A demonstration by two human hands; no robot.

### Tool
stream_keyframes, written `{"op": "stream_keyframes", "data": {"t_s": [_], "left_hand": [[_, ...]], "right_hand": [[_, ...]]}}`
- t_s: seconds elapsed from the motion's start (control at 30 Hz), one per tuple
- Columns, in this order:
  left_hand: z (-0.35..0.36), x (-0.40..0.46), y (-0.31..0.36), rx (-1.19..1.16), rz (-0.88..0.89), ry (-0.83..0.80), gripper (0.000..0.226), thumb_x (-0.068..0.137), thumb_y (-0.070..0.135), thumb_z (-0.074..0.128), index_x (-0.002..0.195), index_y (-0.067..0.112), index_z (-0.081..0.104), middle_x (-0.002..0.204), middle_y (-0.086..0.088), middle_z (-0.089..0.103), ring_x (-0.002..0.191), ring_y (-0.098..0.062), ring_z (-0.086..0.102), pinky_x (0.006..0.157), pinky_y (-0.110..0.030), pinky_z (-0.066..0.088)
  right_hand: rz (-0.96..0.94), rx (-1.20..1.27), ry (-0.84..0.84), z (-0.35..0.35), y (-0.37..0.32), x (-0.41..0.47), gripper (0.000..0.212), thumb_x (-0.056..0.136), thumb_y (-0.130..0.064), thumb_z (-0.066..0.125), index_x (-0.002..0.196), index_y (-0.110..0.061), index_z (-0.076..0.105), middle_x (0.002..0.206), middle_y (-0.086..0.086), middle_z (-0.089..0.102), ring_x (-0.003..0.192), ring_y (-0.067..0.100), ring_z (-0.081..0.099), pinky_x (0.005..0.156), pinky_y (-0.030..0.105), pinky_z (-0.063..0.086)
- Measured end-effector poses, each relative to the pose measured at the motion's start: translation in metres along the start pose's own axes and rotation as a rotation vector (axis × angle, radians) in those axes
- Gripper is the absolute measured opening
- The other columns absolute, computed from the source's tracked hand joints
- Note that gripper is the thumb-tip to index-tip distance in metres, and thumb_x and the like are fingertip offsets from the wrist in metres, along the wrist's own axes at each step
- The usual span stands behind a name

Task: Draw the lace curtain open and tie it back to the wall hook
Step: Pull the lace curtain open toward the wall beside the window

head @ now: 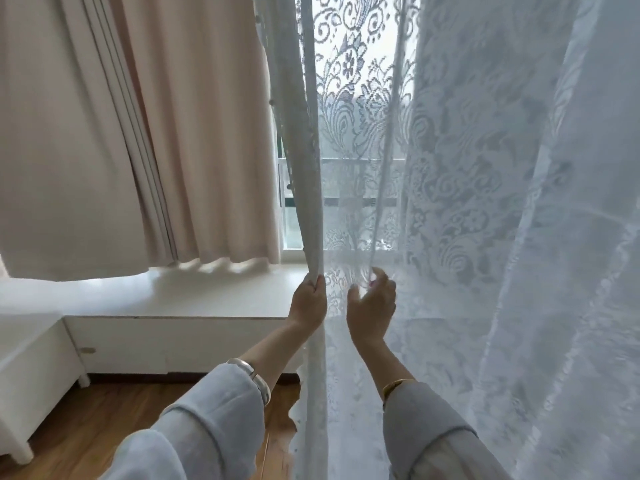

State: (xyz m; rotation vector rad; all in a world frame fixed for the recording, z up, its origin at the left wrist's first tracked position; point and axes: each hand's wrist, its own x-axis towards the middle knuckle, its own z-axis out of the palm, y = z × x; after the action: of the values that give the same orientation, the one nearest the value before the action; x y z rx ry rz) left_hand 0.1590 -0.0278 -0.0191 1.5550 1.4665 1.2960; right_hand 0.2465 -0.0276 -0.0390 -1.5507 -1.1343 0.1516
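The white lace curtain [467, 174] hangs over the window and fills the right half of the head view. My left hand [309, 299] is closed around its gathered left edge, a narrow bunched strip running from the top of the frame to the floor. My right hand [372, 303] is just to the right, fingers curled on a second fold of the lace, which runs up from its fingertips. Between the two hands a thin single layer of lace is stretched. No wall hook or tie-back is visible.
A beige drape [156, 133] hangs at the left. Below it runs a white window ledge [207, 292]. White furniture [31, 358] stands at the lower left on the wooden floor [114, 407]. The window frame [285, 209] shows between the drape and the lace.
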Motion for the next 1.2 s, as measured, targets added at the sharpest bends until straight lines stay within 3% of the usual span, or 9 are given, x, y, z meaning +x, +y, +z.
{"op": "stream_keyframes", "data": {"t_s": [0.1, 0.3, 0.43, 0.63, 0.7, 0.8, 0.97, 1.03, 1.2], "left_hand": [[0.014, 0.001, 0.004, 0.003, -0.021, -0.002, 0.030, 0.100, 0.022, 0.029, 0.094, 0.003, 0.051, 0.071, -0.006, 0.049, 0.064, -0.018, 0.047, 0.069, -0.031, 0.039], [0.037, 0.004, 0.004, 0.005, -0.041, -0.026, 0.039, 0.098, 0.021, 0.029, 0.115, -0.001, 0.056, 0.105, -0.018, 0.064, 0.100, -0.031, 0.061, 0.090, -0.037, 0.046], [0.045, 0.003, 0.003, -0.027, -0.062, -0.074, 0.032, 0.097, 0.018, 0.032, 0.106, 0.000, 0.057, 0.090, -0.011, 0.061, 0.085, -0.025, 0.059, 0.072, -0.028, 0.045], [0.058, 0.000, -0.004, -0.017, -0.068, -0.105, 0.021, 0.098, 0.018, 0.032, 0.090, 0.006, 0.046, 0.062, -0.003, 0.049, 0.058, -0.024, 0.049, 0.060, -0.032, 0.041], [0.062, -0.001, -0.007, -0.033, -0.079, -0.110, 0.021, 0.098, 0.019, 0.032, 0.093, 0.006, 0.048, 0.068, -0.005, 0.052, 0.065, -0.026, 0.051, 0.066, -0.036, 0.043], [0.066, -0.003, -0.008, -0.108, -0.113, -0.118, 0.026, 0.098, 0.021, 0.034, 0.102, 0.005, 0.054, 0.083, -0.011, 0.057, 0.078, -0.025, 0.054, 0.077, -0.038, 0.046], [0.069, -0.009, -0.005, -0.301, -0.128, -0.201, 0.029, 0.093, 0.038, 0.050, 0.101, 0.011, 0.055, 0.075, 0.002, 0.056, 0.071, -0.011, 0.055, 0.064, -0.018, 0.044], [0.072, -0.011, -0.002, -0.250, -0.104, -0.213, 0.032, 0.089, 0.038, 0.058, 0.104, 0.011, 0.053, 0.076, 0.004, 0.055, 0.071, -0.008, 0.055, 0.060, -0.014, 0.044], [0.078, -0.015, 0.003, -0.124, -0.102, -0.058, 0.017, 0.093, 0.021, 0.047, 0.096, 0.006, 0.054, 0.075, -0.003, 0.057, 0.081, -0.024, 0.056, 0.073, -0.034, 0.047]], "right_hand": [[-0.028, 0.017, 0.026, 0.001, 0.005, -0.003, 0.027, 0.089, -0.004, 0.051, 0.115, -0.003, 0.058, 0.107, 0.012, 0.063, 0.100, 0.028, 0.060, 0.088, 0.043, 0.043], [-0.217, 0.092, 0.005, 0.005, 0.019, -0.011, 0.022, 0.087, -0.006, 0.048, 0.099, 0.000, 0.066, 0.089, 0.013, 0.065, 0.074, 0.029, 0.064, 0.071, 0.044, 0.051], [-0.271, 0.105, -0.028, 0.006, 0.034, -0.008, 0.011, 0.082, 0.001, 0.054, 0.082, 0.001, 0.065, 0.077, 0.014, 0.062, 0.055, 0.024, 0.054, 0.056, 0.044, 0.052], [-0.223, 0.109, -0.106, 0.004, 0.054, -0.009, 0.011, 0.080, 0.008, 0.058, 0.071, 0.002, 0.061, 0.072, 0.015, 0.059, 0.055, 0.016, 0.043, 0.059, 0.038, 0.049], [-0.209, 0.112, -0.142, 0.003, 0.057, -0.010, 0.012, 0.083, 0.008, 0.056, 0.074, 0.003, 0.062, 0.073, 0.012, 0.056, 0.053, 0.011, 0.041, 0.059, 0.016, 0.044], [-0.213, 0.117, -0.189, -0.001, 0.058, -0.010, 0.012, 0.085, 0.009, 0.054, 0.082, 0.005, 0.065, 0.076, 0.004, 0.048, 0.055, -0.004, 0.037, 0.056, 0.002, 0.040], [-0.256, 0.107, -0.210, -0.007, 0.059, -0.008, 0.013, 0.085, 0.008, 0.054, 0.077, 0.004, 0.064, 0.073, 0.004, 0.049, 0.052, 0.001, 0.038, 0.048, 0.005, 0.036], [-0.279, 0.121, -0.221, -0.010, 0.060, -0.008, 0.014, 0.090, 0.001, 0.053, 0.091, 0.005, 0.067, 0.080, 0.008, 0.057, 0.058, 0.006, 0.046, 0.052, 0.002, 0.036], [-0.293, 0.102, -0.362, -0.022, 0.068, -0.009, 0.016, 0.085, 0.008, 0.052, 0.095, 0.007, 0.064, 0.085, 0.008, 0.057, 0.063, 0.007, 0.049, 0.059, 0.005, 0.045]]}}
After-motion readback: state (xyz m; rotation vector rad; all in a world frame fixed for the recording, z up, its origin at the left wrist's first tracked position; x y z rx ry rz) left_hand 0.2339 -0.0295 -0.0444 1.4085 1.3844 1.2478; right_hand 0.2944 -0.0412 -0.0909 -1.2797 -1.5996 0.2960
